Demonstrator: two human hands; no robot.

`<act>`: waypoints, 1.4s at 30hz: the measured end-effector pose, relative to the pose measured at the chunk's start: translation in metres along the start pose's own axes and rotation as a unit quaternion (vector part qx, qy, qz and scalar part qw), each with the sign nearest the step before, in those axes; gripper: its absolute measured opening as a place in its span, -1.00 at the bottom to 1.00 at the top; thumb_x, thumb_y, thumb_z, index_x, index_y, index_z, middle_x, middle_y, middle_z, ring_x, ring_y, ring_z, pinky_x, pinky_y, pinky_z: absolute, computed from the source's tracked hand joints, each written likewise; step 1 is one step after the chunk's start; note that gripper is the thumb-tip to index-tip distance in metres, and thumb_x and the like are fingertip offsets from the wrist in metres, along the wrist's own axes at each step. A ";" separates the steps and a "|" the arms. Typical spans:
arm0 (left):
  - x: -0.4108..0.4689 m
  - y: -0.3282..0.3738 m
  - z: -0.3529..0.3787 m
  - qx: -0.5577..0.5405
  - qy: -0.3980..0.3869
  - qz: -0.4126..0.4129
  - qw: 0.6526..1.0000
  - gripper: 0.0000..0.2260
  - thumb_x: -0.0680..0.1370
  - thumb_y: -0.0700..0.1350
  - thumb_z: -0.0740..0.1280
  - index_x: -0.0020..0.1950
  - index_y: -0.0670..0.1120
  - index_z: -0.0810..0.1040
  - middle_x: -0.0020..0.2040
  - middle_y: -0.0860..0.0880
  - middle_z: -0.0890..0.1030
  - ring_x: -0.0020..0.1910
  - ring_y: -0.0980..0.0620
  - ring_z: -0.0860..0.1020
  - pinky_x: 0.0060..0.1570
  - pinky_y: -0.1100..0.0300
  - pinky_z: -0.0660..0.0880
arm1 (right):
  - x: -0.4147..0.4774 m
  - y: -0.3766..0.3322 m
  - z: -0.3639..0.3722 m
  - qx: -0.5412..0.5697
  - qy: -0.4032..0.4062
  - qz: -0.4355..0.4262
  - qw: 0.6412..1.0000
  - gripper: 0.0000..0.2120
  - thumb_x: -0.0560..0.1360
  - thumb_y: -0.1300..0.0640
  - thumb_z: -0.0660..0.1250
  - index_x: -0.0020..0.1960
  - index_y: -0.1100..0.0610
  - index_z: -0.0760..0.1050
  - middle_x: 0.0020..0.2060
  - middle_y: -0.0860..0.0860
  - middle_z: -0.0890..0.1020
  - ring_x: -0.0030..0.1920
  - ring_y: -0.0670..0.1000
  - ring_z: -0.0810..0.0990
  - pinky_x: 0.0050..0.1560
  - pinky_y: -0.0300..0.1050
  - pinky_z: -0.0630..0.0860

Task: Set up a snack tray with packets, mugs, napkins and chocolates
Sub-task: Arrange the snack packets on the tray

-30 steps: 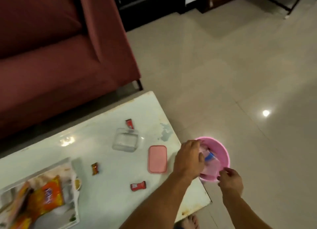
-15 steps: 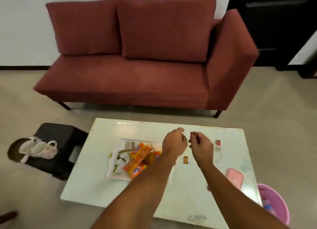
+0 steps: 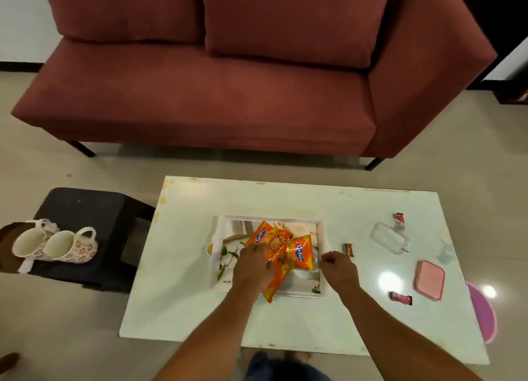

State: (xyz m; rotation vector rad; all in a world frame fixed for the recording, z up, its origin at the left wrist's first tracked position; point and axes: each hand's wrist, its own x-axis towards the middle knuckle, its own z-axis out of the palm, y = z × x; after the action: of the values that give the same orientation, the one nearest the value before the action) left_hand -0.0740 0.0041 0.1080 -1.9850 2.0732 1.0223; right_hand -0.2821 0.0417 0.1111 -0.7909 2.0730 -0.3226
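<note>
Left hand: the left hand [image 3: 254, 266] lies on a loose pile of orange foil snack packets [image 3: 275, 242]. Its grip is curled onto the nearest packet, probably to straighten the pile.
Right hand: the right hand [image 3: 338, 269] is at the tray's right rim with fingers curled. I cannot tell whether the grip holds anything.
Tray: the white rectangular printed tray [image 3: 324, 237] sits mid-bench. The packets lie inside it, one poking over the near rim.
Chocolates: a small brown-wrapped chocolate [image 3: 349, 249] lies just right of the tray, within easy reach. Two red-wrapped chocolates [image 3: 400, 298] lie further right, well apart.
Mugs: two floral ceramic mugs [image 3: 54, 245] lie on their sides on a low black stool [image 3: 94, 209] left of the bench, not yet on the tray.
Container: a clear plastic box [image 3: 388, 239] stands open, its pink lid [image 3: 430, 279] laid beside it, perhaps the chocolates' store.
Bench: a low white rectangular bench [image 3: 185, 295], glossy, with worn patches.
Room: pale tiled floor [image 3: 85, 337]; a maroon fabric sofa [image 3: 200, 103] beyond the bench; a pink plastic tub [image 3: 483, 312] on the floor at the bench's right end.
</note>
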 end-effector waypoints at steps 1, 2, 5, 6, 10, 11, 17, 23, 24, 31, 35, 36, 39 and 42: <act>0.004 -0.002 0.016 0.001 -0.002 0.014 1.000 -0.55 0.60 0.03 0.27 0.49 0.02 0.36 0.43 -0.06 0.43 0.39 -0.11 0.39 0.27 0.01 0.47 | 0.009 0.010 0.009 -0.006 -0.004 0.015 1.000 -0.73 0.56 0.16 0.32 0.22 0.14 0.63 0.16 0.12 0.68 0.19 0.17 0.61 0.08 -0.12 0.46; 0.009 -0.003 0.030 0.003 0.001 0.027 1.000 -0.53 0.60 0.06 0.26 0.50 0.02 0.35 0.45 -0.05 0.40 0.42 -0.10 0.36 0.29 0.02 0.45 | 0.018 0.018 0.017 -0.010 -0.004 0.026 1.000 -0.72 0.56 0.15 0.33 0.24 0.14 0.61 0.18 0.13 0.67 0.19 0.17 0.61 0.10 -0.09 0.47; 0.033 -0.002 0.059 0.010 0.027 0.044 0.999 -0.49 0.59 0.10 0.29 0.52 0.03 0.30 0.50 -0.06 0.33 0.47 -0.11 0.30 0.33 -0.01 0.44 | 0.049 0.030 0.040 -0.009 -0.017 0.042 0.999 -0.62 0.54 0.03 0.39 0.32 0.14 0.53 0.21 0.12 0.66 0.18 0.15 0.62 0.03 -0.11 0.48; 0.043 -0.002 0.067 0.016 0.035 0.046 0.998 -0.45 0.58 0.11 0.31 0.53 0.04 0.27 0.52 -0.08 0.29 0.49 -0.13 0.27 0.35 -0.04 0.43 | 0.060 0.033 0.049 0.001 -0.018 0.044 0.999 -0.55 0.53 -0.03 0.42 0.35 0.13 0.49 0.22 0.11 0.64 0.19 0.15 0.61 0.00 -0.13 0.45; 0.077 -0.008 0.090 0.049 0.053 0.021 0.997 -0.32 0.55 0.12 0.35 0.58 0.00 0.14 0.59 -0.14 0.15 0.57 -0.20 0.12 0.35 -0.12 0.44 | 0.099 0.035 0.077 0.024 -0.003 0.038 0.999 -0.33 0.39 -0.16 0.54 0.39 0.08 0.44 0.24 0.06 0.63 0.22 0.13 0.60 0.05 -0.09 0.47; 0.083 -0.011 0.094 0.047 0.060 0.009 0.997 -0.31 0.55 0.12 0.36 0.58 -0.01 0.14 0.59 -0.14 0.14 0.57 -0.20 0.12 0.34 -0.13 0.45 | 0.106 0.036 0.083 0.022 -0.001 0.039 0.999 -0.29 0.34 -0.19 0.56 0.37 0.06 0.45 0.22 0.03 0.63 0.21 0.11 0.61 0.07 -0.07 0.49; 0.095 -0.022 0.108 0.027 0.085 -0.007 0.996 -0.33 0.53 0.12 0.36 0.57 -0.03 0.20 0.57 -0.14 0.20 0.51 -0.19 0.24 0.25 -0.09 0.51 | 0.130 0.036 0.101 0.004 -0.028 0.035 0.999 -0.56 0.30 -0.21 0.56 0.02 0.04 0.59 -0.07 -0.02 0.69 -0.01 0.06 0.67 0.06 0.04 0.63; 0.095 -0.026 0.096 -0.040 0.116 -0.033 0.992 -0.40 0.57 0.10 0.31 0.56 -0.06 0.28 0.55 -0.12 0.28 0.48 -0.18 0.32 0.20 -0.09 0.51 | 0.143 0.029 0.064 0.132 -0.007 0.012 0.991 -0.58 0.36 -0.03 0.60 0.12 0.09 0.58 -0.01 0.04 0.71 0.01 0.08 0.69 0.11 0.16 0.64; 0.096 -0.027 0.095 -0.046 0.116 -0.037 0.991 -0.40 0.58 0.10 0.31 0.57 -0.06 0.27 0.56 -0.13 0.28 0.47 -0.18 0.33 0.21 -0.09 0.51 | 0.146 0.028 0.056 0.132 0.014 0.012 0.991 -0.58 0.36 -0.03 0.60 0.12 0.11 0.58 0.00 0.05 0.71 0.01 0.08 0.69 0.11 0.14 0.64; 0.097 -0.027 0.094 -0.092 0.128 -0.059 0.986 -0.33 0.54 0.17 0.34 0.57 -0.04 0.23 0.53 -0.14 0.30 0.46 -0.20 0.35 0.21 -0.13 0.50 | 0.156 0.038 0.043 0.078 0.113 0.036 0.990 -0.57 0.42 -0.15 0.51 0.10 0.12 0.54 -0.02 0.05 0.67 0.00 0.11 0.65 0.04 0.08 0.62; 0.096 -0.031 0.098 -0.096 0.129 -0.078 0.984 -0.19 0.45 0.22 0.42 0.57 -0.04 0.17 0.55 -0.14 0.26 0.47 -0.22 0.33 0.23 -0.19 0.49 | 0.155 0.042 0.052 0.063 0.135 0.036 0.988 -0.53 0.44 -0.15 0.47 0.18 0.12 0.50 -0.05 0.00 0.61 0.03 0.12 0.63 -0.08 -0.07 0.47; 0.096 -0.032 0.098 -0.094 0.128 -0.081 0.984 -0.17 0.43 0.23 0.43 0.57 -0.04 0.16 0.55 -0.14 0.26 0.47 -0.22 0.33 0.24 -0.20 0.49 | 0.155 0.043 0.053 0.069 0.142 0.038 0.987 -0.50 0.43 -0.14 0.48 0.22 0.13 0.48 -0.04 0.00 0.60 0.09 0.14 0.64 -0.08 -0.07 0.46; 0.094 -0.034 0.099 -0.099 0.124 -0.095 0.983 -0.14 0.42 0.27 0.42 0.58 -0.02 0.13 0.55 -0.14 0.25 0.47 -0.23 0.33 0.25 -0.22 0.50 | 0.146 0.042 0.052 0.098 0.195 0.047 0.975 -0.25 0.39 -0.13 0.51 0.45 0.14 0.33 0.24 0.12 0.55 0.27 0.19 0.56 0.16 0.07 0.53; 0.095 -0.034 0.096 -0.106 0.114 -0.108 0.982 -0.14 0.44 0.28 0.40 0.60 -0.01 0.11 0.57 -0.16 0.23 0.47 -0.24 0.32 0.26 -0.24 0.49 | 0.113 0.044 0.060 0.118 0.265 0.008 0.957 -0.29 0.42 -0.17 0.45 0.44 0.12 0.33 0.24 0.13 0.51 0.24 0.18 0.53 0.21 0.13 0.50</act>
State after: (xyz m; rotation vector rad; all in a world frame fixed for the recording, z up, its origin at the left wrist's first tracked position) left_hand -0.0925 -0.0246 -0.0275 -2.4763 1.8565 1.0523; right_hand -0.2991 0.0064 -0.0185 -0.5809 2.4691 -0.8330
